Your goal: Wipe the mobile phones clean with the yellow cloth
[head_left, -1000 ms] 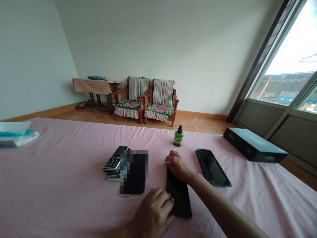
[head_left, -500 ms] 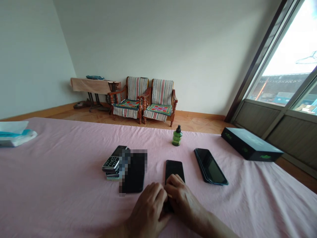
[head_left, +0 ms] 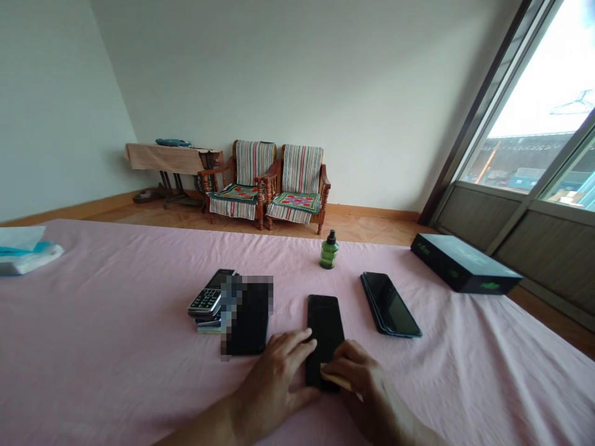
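Observation:
A black smartphone (head_left: 324, 319) lies flat on the pink cloth (head_left: 116, 378) in front of me. My left hand (head_left: 277, 375) rests at its left edge, fingers apart, thumb near the bottom corner. In my right hand (head_left: 369, 387) is a small tan flat piece (head_left: 336, 379), pinched and pressed against the lower part of the phone's screen. Whether this piece is cloth or something stiffer I cannot tell. Left of my hands lies another black phone (head_left: 252, 322), partly pixelated. Beside it a keypad phone (head_left: 211, 297) tops a small stack.
Further right lie stacked dark phones (head_left: 391, 305). A green spray bottle (head_left: 329, 253) stands behind the middle phone, and a black box (head_left: 465, 263) sits at the far right. At the left edge is a tissue pack (head_left: 30, 257). Two wooden chairs (head_left: 297, 179) stand beyond the cloth's far edge.
My hands have moved apart. The left has spread its fingers at the phone's left edge; the right has shifted right and down, uncovering the tan piece and more of the screen.

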`<state>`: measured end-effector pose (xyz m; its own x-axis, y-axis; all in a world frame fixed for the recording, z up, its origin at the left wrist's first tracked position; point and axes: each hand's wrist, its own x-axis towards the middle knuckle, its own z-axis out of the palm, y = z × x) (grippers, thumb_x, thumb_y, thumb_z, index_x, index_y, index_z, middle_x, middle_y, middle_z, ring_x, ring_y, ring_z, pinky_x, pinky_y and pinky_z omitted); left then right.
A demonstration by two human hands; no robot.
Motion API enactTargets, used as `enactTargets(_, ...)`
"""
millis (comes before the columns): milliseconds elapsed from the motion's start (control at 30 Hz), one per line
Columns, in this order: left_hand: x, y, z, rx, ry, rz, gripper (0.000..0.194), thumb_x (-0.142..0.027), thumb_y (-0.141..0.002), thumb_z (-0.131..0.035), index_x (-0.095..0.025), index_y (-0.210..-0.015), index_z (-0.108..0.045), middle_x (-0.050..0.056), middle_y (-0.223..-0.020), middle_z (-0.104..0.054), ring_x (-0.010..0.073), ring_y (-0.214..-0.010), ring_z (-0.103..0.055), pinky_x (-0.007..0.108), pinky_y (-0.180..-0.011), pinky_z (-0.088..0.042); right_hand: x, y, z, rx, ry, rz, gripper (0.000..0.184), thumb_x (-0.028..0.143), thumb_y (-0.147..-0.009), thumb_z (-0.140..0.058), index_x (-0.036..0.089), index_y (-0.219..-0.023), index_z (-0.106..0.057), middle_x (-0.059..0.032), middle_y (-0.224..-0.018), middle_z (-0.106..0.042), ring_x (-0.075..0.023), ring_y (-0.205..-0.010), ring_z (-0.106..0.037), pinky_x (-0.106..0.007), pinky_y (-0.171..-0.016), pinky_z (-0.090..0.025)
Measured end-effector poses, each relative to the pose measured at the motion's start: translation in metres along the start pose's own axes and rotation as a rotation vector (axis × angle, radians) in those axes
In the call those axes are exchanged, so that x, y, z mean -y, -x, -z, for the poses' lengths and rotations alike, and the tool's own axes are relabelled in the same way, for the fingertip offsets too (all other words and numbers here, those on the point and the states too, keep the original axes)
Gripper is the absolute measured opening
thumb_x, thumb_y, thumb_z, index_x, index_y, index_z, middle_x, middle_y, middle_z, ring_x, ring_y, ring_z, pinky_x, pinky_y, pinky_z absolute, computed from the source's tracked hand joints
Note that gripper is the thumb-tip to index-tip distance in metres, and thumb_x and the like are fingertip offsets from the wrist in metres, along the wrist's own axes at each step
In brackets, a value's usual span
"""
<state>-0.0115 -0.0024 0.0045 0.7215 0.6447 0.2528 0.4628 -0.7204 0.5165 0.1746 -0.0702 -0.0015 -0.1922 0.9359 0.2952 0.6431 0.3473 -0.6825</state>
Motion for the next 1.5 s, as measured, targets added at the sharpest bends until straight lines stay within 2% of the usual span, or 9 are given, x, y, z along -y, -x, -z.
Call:
enactTargets(133,-0.003,-0.002,-0.001,0.002,0.005,0.028,0.064,-0.020,-0.065,-0.081,-0.019,-0.124,-0.056,0.010,-0.130,-0.055,0.0283,-0.120,-0.050,0.046,-0.103,-0.041,-0.002,-0.008,0.000,0.032,0.098,0.032,0.028,0.000,-0.084,-0.047,0.020,-0.084,-0.067,-0.0046,-0.085,-0.055,-0.0162,-0.080,-0.052,-0.025,-0.067,-0.042)
enactTargets(367,-0.003,-0.001,-0.001,0.018,-0.007,0.034,0.066,-0.024,-0.066,-0.080,-0.018,-0.127,-0.054,0.010,-0.130,-0.054,0.0278,-0.121,-0.048,0.043,-0.105,-0.039,-0.047,-0.092,0.002,-0.133,0.242,0.046,0.032,-0.005,-0.081,-0.044,0.016,-0.077,-0.068,-0.0054,-0.082,-0.053,-0.0175,-0.081,-0.049,-0.028,-0.073,-0.040)
enactTargets(467,-0.002,0.000,0.001,0.019,-0.007,0.030,0.068,-0.021,-0.066,-0.078,-0.018,-0.128,-0.053,0.010,-0.131,-0.052,0.0275,-0.121,-0.047,0.042,-0.106,-0.038,-0.052,-0.107,-0.003,-0.151,0.245,0.054,0.034,-0.007,-0.079,-0.042,0.015,-0.076,-0.068,-0.0061,-0.082,-0.052,-0.0183,-0.083,-0.047,-0.028,-0.073,-0.040)
enactTargets(667,-0.003,-0.002,0.002,0.044,0.012,0.023,0.065,-0.021,-0.062,-0.080,-0.015,-0.123,-0.057,0.009,-0.124,-0.055,0.0269,-0.117,-0.049,0.039,-0.106,-0.039,-0.036,-0.087,-0.013,-0.116,0.236,0.103,0.033,-0.007,-0.073,-0.046,0.017,-0.082,-0.067,-0.0042,-0.083,-0.052,-0.0172,-0.082,-0.046,-0.026,-0.072,-0.040)
enactTargets(900,-0.002,0.000,0.001,0.061,-0.034,0.018,0.070,-0.025,-0.065,-0.080,-0.017,-0.129,-0.052,0.010,-0.130,-0.052,0.0273,-0.120,-0.046,0.041,-0.107,-0.037,-0.049,-0.106,-0.007,-0.171,0.278,0.054,0.033,-0.005,-0.079,-0.040,0.016,-0.071,-0.064,-0.0052,-0.082,-0.050,-0.0177,-0.081,-0.046,-0.029,-0.072,-0.039)
enactTargets(1100,-0.005,-0.002,0.003,0.077,-0.055,0.026,0.068,-0.026,-0.064,-0.080,-0.018,-0.127,-0.054,0.009,-0.126,-0.055,0.0282,-0.118,-0.048,0.043,-0.106,-0.038,-0.034,-0.080,-0.008,-0.086,0.269,0.107,0.034,-0.005,-0.076,-0.044,0.019,-0.083,-0.067,-0.0035,-0.083,-0.051,-0.0167,-0.080,-0.047,-0.026,-0.070,-0.041)
enactTargets(1233,-0.003,-0.001,0.000,0.061,-0.090,0.001,0.069,-0.027,-0.066,-0.079,-0.020,-0.129,-0.052,0.009,-0.130,-0.053,0.0285,-0.119,-0.047,0.045,-0.105,-0.038,-0.047,-0.081,0.003,-0.152,0.292,0.033,0.033,-0.004,-0.076,-0.044,0.018,-0.078,-0.068,-0.0046,-0.081,-0.051,-0.0178,-0.079,-0.048,-0.029,-0.071,-0.041)
enactTargets(1333,-0.003,0.001,-0.001,0.058,-0.124,-0.003,0.068,-0.027,-0.066,-0.079,-0.019,-0.129,-0.053,0.010,-0.131,-0.053,0.0291,-0.119,-0.048,0.046,-0.105,-0.038,-0.057,-0.085,0.008,-0.203,0.300,-0.004,0.037,-0.007,-0.074,-0.041,0.015,-0.082,-0.069,-0.0068,-0.084,-0.051,-0.0195,-0.081,-0.048,-0.031,-0.073,-0.041)
enactTargets(1500,-0.008,0.001,0.002,0.058,-0.151,0.007,0.064,-0.028,-0.067,-0.079,-0.017,-0.125,-0.055,0.010,-0.128,-0.056,0.0292,-0.116,-0.050,0.046,-0.102,-0.040,-0.042,-0.059,0.002,-0.156,0.247,0.016,0.043,-0.010,-0.070,-0.041,0.017,-0.089,-0.069,-0.0062,-0.085,-0.052,-0.0187,-0.081,-0.049,-0.029,-0.071,-0.042)
